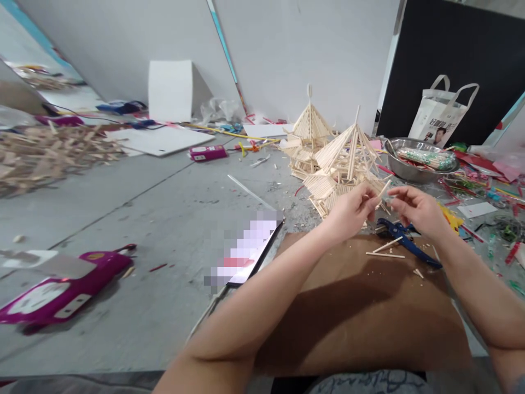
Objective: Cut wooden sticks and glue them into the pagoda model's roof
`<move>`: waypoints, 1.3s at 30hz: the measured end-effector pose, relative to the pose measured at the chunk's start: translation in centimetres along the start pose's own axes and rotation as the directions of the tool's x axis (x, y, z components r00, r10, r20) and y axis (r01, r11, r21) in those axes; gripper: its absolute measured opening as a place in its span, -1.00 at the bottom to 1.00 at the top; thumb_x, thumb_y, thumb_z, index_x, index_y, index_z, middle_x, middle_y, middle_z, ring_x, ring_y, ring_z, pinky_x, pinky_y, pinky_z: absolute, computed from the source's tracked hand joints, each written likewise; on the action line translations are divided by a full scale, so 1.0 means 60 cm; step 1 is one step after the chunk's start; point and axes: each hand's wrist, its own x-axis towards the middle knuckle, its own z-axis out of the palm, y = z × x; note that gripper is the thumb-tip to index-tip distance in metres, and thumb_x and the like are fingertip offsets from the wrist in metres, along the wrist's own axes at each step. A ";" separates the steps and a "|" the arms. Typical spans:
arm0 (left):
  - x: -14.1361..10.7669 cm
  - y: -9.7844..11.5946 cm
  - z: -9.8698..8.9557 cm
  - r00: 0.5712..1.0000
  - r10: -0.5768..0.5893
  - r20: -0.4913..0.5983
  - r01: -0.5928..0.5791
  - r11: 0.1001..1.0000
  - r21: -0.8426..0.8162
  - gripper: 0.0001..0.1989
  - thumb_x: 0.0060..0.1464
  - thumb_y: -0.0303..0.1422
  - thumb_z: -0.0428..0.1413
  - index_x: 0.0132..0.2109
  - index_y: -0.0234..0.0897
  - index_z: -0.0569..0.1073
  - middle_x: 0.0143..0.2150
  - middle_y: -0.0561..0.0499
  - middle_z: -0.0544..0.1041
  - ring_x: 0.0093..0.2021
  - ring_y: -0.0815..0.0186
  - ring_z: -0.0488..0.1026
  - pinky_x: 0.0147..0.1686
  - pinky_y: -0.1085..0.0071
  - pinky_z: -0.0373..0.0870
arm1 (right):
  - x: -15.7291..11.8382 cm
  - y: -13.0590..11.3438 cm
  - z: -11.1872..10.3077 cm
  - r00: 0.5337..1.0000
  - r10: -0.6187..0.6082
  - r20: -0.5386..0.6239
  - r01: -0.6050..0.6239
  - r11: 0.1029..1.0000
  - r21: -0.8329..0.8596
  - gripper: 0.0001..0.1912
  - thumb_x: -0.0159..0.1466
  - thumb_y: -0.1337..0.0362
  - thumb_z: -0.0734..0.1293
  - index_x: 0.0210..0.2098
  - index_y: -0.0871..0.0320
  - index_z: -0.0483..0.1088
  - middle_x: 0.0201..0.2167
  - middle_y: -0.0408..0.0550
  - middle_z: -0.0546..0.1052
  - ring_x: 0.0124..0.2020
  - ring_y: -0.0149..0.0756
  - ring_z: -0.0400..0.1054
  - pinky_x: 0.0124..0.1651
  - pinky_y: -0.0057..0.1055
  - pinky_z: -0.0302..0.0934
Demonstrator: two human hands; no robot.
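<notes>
My left hand (356, 210) pinches a short wooden stick (384, 189) that points up and to the right. Close by on the right, my right hand (416, 208) has its fingers curled near the stick; a gap shows between its thumb and forefinger. Behind my hands stands a pavilion model of thin sticks (340, 164), with a second pointed-roof model (309, 128) farther back. Below my hands, blue-handled cutters (412, 246) lie on a brown board (356, 306), beside a few loose sticks (385, 255).
A phone (256, 249) lies left of the board. Magenta glue guns (69, 287) rest at left, near a stick pile (53, 153). A metal bowl (422, 169), a yellow tool (451, 218), scraps and a white bag (438, 117) are at right.
</notes>
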 end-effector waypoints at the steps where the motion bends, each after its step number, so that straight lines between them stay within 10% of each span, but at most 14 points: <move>1: 0.005 0.003 0.007 0.999 -0.013 -0.037 0.011 0.999 -0.051 -0.86 0.09 -0.33 -0.07 -0.39 -0.28 0.25 -0.60 0.11 0.36 -0.58 0.49 0.26 -0.51 0.54 0.17 | 0.009 -0.013 0.001 1.000 -0.026 -0.014 0.026 0.998 0.053 -0.66 0.08 0.06 0.29 -0.25 0.17 0.32 -0.59 -0.27 0.29 -0.72 -0.58 0.08 -0.65 -0.54 0.01; 12: 0.011 -0.013 0.016 0.975 -0.163 -0.149 0.096 0.921 -0.378 -0.79 0.03 -0.27 0.01 -0.44 -0.33 0.35 -0.65 0.14 0.32 -0.72 0.59 0.06 -0.70 0.58 -0.03 | 0.103 -0.075 -0.003 0.986 -0.113 -0.122 0.138 0.966 0.217 -0.73 0.04 0.14 0.37 -0.56 0.17 0.25 -0.65 -0.26 0.28 -0.77 -0.64 0.02 -0.76 -0.59 -0.12; 22: 0.006 -0.027 0.042 0.916 -0.356 -0.182 0.103 0.649 -0.754 -0.68 -0.13 -0.14 0.12 -0.42 -0.32 0.27 -0.63 0.17 0.34 -0.79 0.63 0.06 -0.77 0.61 -0.09 | 0.154 -0.083 0.009 0.999 0.035 0.037 -0.043 0.970 0.239 -0.66 -0.04 0.10 0.43 -0.59 0.21 0.26 -0.75 -0.27 0.25 -0.82 -0.65 0.01 -0.82 -0.62 -0.20; 27: 0.013 -0.034 0.042 0.895 -0.372 -0.246 0.051 0.634 -0.772 -0.65 -0.14 -0.10 0.13 -0.44 -0.32 0.28 -0.66 0.19 0.30 -0.79 0.62 0.07 -0.79 0.61 -0.10 | 0.160 -0.077 0.024 0.997 0.034 0.063 -0.045 0.980 0.192 -0.67 -0.06 0.12 0.44 -0.57 0.23 0.29 -0.74 -0.29 0.25 -0.81 -0.67 -0.01 -0.81 -0.62 -0.19; 33: 0.026 -0.050 0.047 0.861 -0.441 -0.253 0.055 0.576 -0.816 -0.64 -0.13 -0.08 0.12 -0.45 -0.31 0.27 -0.71 0.22 0.25 -0.80 0.62 0.03 -0.80 0.60 -0.12 | 0.171 -0.061 0.029 0.972 -0.132 -0.193 0.145 0.988 0.050 -0.69 -0.07 0.17 0.45 -0.47 0.17 0.27 -0.64 -0.27 0.32 -0.77 -0.62 0.09 -0.76 -0.60 -0.02; 39: 0.034 -0.059 0.048 0.846 -0.477 -0.236 0.077 0.550 -0.832 -0.63 -0.12 -0.06 0.10 -0.46 -0.31 0.27 -0.72 0.22 0.26 -0.82 0.61 0.05 -0.80 0.59 -0.13 | 0.178 -0.065 0.033 0.990 -0.033 -0.134 0.037 0.999 0.029 -0.73 -0.05 0.21 0.44 -0.46 0.20 0.30 -0.61 -0.19 0.40 -0.83 -0.62 0.08 -0.84 -0.59 -0.12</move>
